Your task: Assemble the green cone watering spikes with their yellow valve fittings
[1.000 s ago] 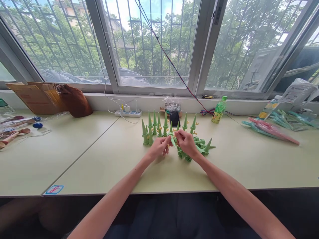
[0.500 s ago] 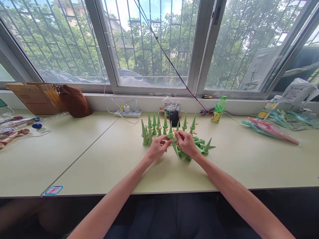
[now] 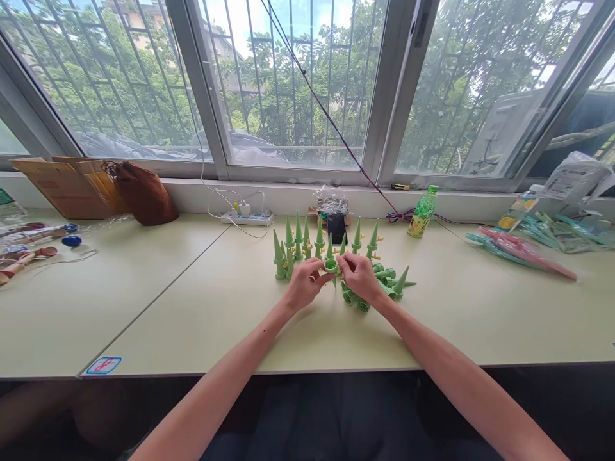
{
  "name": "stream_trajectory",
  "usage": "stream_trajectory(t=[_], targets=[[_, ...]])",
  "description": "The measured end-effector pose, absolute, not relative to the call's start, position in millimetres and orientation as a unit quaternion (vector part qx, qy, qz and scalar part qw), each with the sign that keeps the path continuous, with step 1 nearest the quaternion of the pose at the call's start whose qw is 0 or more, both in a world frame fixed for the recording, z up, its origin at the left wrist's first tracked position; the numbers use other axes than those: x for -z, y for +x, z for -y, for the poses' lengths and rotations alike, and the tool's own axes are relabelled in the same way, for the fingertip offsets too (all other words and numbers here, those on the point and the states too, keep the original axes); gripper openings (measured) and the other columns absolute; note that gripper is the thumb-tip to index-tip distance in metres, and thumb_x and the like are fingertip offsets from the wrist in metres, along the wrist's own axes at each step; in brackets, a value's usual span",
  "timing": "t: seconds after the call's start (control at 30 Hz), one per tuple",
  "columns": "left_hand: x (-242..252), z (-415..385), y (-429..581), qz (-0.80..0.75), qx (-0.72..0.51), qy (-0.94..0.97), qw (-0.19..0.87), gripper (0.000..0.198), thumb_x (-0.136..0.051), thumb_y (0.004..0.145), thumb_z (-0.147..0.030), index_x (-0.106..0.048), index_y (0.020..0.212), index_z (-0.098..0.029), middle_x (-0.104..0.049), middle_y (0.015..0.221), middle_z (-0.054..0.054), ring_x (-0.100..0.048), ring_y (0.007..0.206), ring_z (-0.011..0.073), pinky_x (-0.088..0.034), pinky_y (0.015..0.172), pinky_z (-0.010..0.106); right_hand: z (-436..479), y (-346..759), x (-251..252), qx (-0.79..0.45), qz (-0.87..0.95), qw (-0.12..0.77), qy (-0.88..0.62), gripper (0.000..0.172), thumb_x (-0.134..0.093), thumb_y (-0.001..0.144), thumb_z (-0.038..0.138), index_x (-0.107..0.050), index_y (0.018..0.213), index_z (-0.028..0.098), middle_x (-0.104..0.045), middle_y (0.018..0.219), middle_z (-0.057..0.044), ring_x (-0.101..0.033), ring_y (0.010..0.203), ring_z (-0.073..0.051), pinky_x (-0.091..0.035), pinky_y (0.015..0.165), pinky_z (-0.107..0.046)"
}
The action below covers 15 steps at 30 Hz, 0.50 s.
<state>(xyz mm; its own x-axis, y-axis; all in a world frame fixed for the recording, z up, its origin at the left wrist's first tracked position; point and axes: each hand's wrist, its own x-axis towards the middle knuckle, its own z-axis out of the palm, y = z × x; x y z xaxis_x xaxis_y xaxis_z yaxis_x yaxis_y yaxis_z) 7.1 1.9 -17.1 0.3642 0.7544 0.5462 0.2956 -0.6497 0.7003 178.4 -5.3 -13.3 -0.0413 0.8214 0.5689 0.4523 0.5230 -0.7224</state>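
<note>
My left hand [image 3: 306,282] pinches a green plastic watering spike [image 3: 330,266] by its round threaded end. The open end faces up toward me and the tip points down. On its other side, my right hand [image 3: 358,276] has its fingers closed at the spike's rim; any small part between them is hidden. Behind my hands stand several upright green spikes [image 3: 298,238] with yellow valves [image 3: 379,239] sticking out of their sides. Several loose green spike pieces [image 3: 362,306] lie beside and under my right hand.
Behind the spikes is a black phone [image 3: 336,228]. A green drink bottle [image 3: 423,212] and a power strip [image 3: 247,219] stand near the sill. Plastic-wrapped items [image 3: 523,253] lie right; a brown pouch [image 3: 144,195], cardboard box [image 3: 67,189] and wooden toys [image 3: 29,259] lie left.
The held spike has tilted, so its open round end now faces up toward me instead of sideways. Both hands remain in nearly the same place.
</note>
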Motion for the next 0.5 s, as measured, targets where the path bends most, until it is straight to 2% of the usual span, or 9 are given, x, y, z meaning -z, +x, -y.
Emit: stream_trajectory(t=[0.13, 0.27, 0.4, 0.5], targets=[[18.0, -2.1, 6.1, -0.332, -0.455, 0.799, 0.212, 0.035, -0.060, 0.087, -0.051, -0.072, 0.091, -0.019, -0.059, 0.082, 0.003, -0.048, 0.058, 0.0085, -0.046, 0.053, 0.021, 4.8, 178.8, 14.0, -0.180, 0.703, 0.520, -0.451, 0.042, -0.047, 0.092, 0.046, -0.040, 0.059, 0.020, -0.036, 0.051, 0.004, -0.033, 0.050, -0.011, -0.028, 0.050, -0.025], [17.3, -1.4, 6.8, -0.334, -0.454, 0.804, 0.191, 0.033, -0.059, 0.089, -0.049, -0.071, 0.091, -0.019, -0.060, 0.081, 0.003, -0.048, 0.057, 0.0084, -0.045, 0.054, 0.021, 5.4, 178.8, 14.3, -0.182, 0.699, 0.526, -0.450, 0.041, -0.047, 0.093, 0.046, -0.042, 0.060, 0.020, -0.038, 0.051, 0.004, -0.034, 0.049, -0.011, -0.029, 0.050, -0.025], [14.7, -0.5, 9.0, -0.344, -0.451, 0.790, 0.232, 0.034, -0.059, 0.088, -0.050, -0.066, 0.090, -0.017, -0.060, 0.081, 0.002, -0.049, 0.054, 0.0074, -0.044, 0.050, 0.020, 6.8, 177.8, 14.4, -0.186, 0.689, 0.536, -0.451, 0.039, -0.045, 0.094, 0.047, -0.047, 0.065, 0.020, -0.043, 0.051, 0.003, -0.038, 0.049, -0.012, -0.031, 0.050, -0.025], [13.4, -1.1, 9.6, -0.371, -0.443, 0.764, 0.288, 0.036, -0.066, 0.082, -0.051, -0.062, 0.095, -0.017, -0.062, 0.085, 0.002, -0.051, 0.049, 0.0063, -0.043, 0.047, 0.020, 8.1, 176.9, 13.7, -0.193, 0.680, 0.544, -0.452, 0.039, -0.045, 0.095, 0.048, -0.047, 0.067, 0.020, -0.044, 0.051, 0.003, -0.039, 0.049, -0.012, -0.031, 0.049, -0.025]])
